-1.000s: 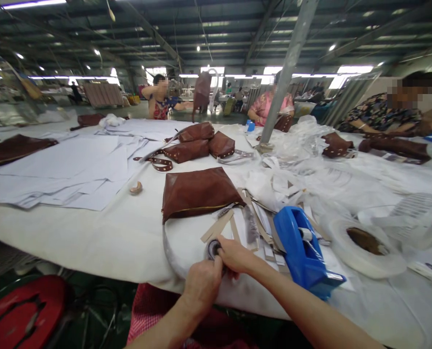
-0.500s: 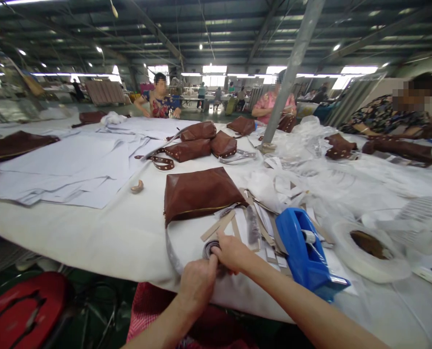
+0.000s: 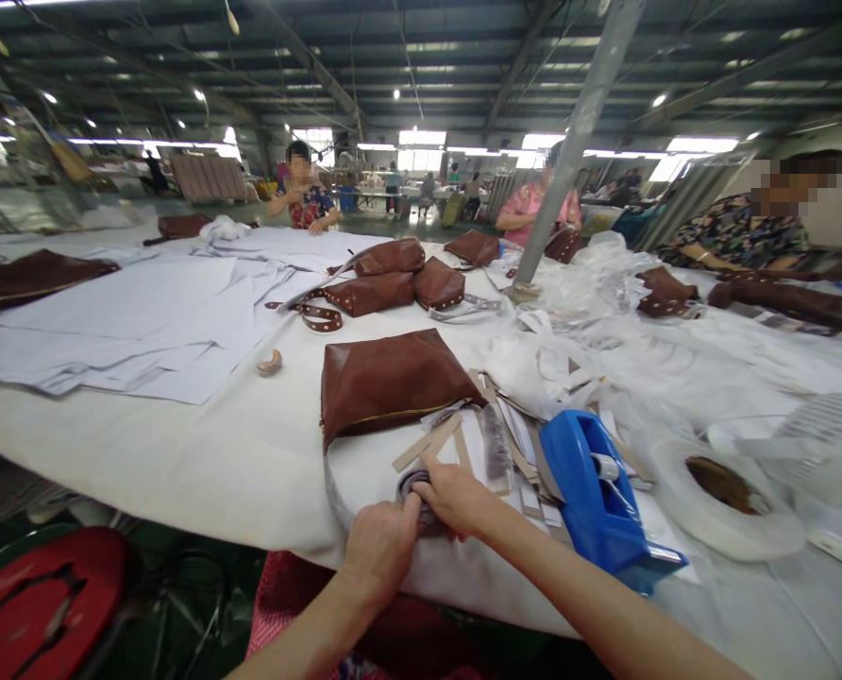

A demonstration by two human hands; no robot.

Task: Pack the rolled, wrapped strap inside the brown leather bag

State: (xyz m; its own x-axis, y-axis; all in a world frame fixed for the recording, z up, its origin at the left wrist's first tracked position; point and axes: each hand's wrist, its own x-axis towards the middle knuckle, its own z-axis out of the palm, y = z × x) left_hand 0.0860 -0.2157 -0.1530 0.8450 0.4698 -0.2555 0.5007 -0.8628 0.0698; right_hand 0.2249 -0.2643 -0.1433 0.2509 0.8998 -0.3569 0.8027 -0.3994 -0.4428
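Observation:
A brown leather bag (image 3: 396,378) with a brass zipper lies on the white table in front of me. From its left end a strap (image 3: 337,496) in greyish wrapping curves down to my hands, and its end is wound into a coil (image 3: 408,482). My left hand (image 3: 380,545) is closed on the strap beside the coil, thumb pointing up. Bent around the coil from the right, my right hand (image 3: 458,498) grips it with its fingers, partly hidden. Grey and white strips of card (image 3: 431,442) lie just beyond the coil.
A blue tape dispenser (image 3: 591,491) and a large roll of clear tape (image 3: 739,548) stand to the right. Behind are more brown bags (image 3: 378,295), crumpled plastic and a metal post (image 3: 569,142). White sheets (image 3: 124,321) spread left. Several people sit around the table.
My hands stay on the coil and have hardly shifted. Across the table, one person has raised a hand toward the chest. The person at the right has leaned slightly left.

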